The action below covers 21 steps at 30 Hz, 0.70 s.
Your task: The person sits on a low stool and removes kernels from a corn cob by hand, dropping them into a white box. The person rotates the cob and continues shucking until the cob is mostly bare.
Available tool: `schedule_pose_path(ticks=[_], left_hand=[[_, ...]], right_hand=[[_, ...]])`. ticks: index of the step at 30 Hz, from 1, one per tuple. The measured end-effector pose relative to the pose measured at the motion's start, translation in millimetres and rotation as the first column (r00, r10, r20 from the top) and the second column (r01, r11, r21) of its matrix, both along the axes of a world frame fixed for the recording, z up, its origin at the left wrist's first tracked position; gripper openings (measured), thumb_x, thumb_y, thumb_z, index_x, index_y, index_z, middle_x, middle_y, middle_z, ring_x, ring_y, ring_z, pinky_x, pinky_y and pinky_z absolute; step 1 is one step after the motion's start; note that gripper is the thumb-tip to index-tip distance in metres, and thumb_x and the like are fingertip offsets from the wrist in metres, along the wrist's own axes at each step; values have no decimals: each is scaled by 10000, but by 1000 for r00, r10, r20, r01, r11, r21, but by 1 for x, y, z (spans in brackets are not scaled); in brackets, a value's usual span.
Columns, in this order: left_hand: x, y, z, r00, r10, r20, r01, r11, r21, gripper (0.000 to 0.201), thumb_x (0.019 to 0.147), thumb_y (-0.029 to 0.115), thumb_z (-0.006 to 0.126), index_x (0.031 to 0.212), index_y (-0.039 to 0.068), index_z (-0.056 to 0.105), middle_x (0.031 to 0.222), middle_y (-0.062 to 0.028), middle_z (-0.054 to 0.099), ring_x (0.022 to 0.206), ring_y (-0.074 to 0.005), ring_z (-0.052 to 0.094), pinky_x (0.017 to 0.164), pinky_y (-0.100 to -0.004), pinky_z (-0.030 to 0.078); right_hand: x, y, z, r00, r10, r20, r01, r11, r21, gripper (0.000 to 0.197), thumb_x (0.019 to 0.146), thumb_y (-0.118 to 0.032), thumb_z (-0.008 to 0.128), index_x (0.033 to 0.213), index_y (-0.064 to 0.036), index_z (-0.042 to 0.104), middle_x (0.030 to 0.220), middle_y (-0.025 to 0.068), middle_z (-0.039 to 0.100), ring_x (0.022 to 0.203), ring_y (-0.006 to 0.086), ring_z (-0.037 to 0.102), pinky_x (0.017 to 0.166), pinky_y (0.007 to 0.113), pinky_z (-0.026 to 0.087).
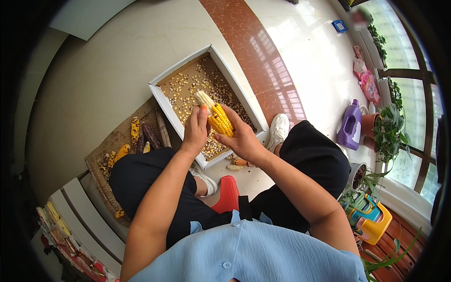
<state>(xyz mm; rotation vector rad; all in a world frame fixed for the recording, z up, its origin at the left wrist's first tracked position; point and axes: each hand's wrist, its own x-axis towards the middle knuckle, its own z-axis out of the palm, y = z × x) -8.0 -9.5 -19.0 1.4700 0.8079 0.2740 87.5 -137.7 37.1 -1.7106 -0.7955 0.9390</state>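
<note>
Between my two hands is a corn cob (220, 118), bare and pale at its far end and still covered in yellow kernels along the nearer part. My left hand (196, 128) is closed on the cob's left side, its thumb near the bare end. My right hand (242, 136) wraps round the kernel-covered part from the right. Both are held over a shallow white cardboard box (165, 105), tilted in view, with loose yellow, white and dark kernels (178, 84) scattered on its brown bottom.
A woven tray (101, 155) with yellow and dark purple cobs lies by my left knee. Stripped cobs (237, 164) lie on the floor at the box's near edge. A red stool (227, 192) is between my legs. At right stand a purple jug (350, 126) and potted plants (390, 124).
</note>
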Motion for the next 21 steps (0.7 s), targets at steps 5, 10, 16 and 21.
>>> schedule_pose_path(ticks=[5,10,16,21], left_hand=[[4,2,10,999,41,-13,-43,919,-392,405,975,387,385,881,9,497,710,-88,561,646,-206,519,587,-360,422],[8,3,9,1000,2,23,3,984,-181,405,972,400,389,881,23,503,685,-47,529,576,-118,490,494,-285,382],[4,3,6,999,-36,12,38,987,-155,375,972,401,391,895,54,512,665,-10,491,516,-52,437,420,-215,323],[7,6,21,998,16,60,14,884,-467,316,964,380,435,898,79,504,618,39,436,465,-33,364,395,-194,279]], right_hand=[[0,0,-5,991,-8,132,7,1000,6,692,769,-32,680,1355,-7,312,1229,165,487,1140,208,486,965,295,384],[-2,2,2,971,32,237,-33,999,0,688,782,-62,685,1356,-10,310,1226,165,484,1134,207,485,960,296,388],[4,1,-1,1000,1,-9,-1,1000,17,725,768,-67,701,1363,-13,291,1225,162,483,1115,206,497,946,300,402],[5,2,-3,990,-2,139,4,1000,-11,721,760,-54,702,1357,-13,299,1216,156,489,1106,197,500,939,295,409]])
